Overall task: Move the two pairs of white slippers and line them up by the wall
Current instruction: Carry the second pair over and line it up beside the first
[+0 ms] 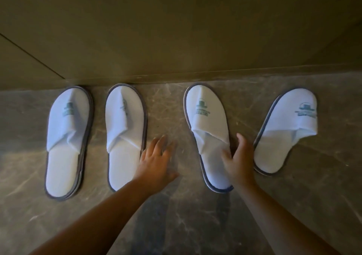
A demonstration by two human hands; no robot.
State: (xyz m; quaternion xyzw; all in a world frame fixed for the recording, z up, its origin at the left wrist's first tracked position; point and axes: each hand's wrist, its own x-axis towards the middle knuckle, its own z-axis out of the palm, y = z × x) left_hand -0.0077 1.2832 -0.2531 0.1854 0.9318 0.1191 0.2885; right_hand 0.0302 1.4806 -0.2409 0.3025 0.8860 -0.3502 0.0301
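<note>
Four white slippers are lying toes-to-wall on the marble floor [176,225]: the left pair [94,137] straight, the third slipper [209,129] and the far-right slipper [284,133] splaying apart at the toes. The left hand [156,160] is resting flat and empty beside the second slipper; the right hand [238,156] is pressing the third one's edge, fingers spread, not clenched. They look light, soft and floppy, so sliding by the firmer sole rim should be working best.
</note>
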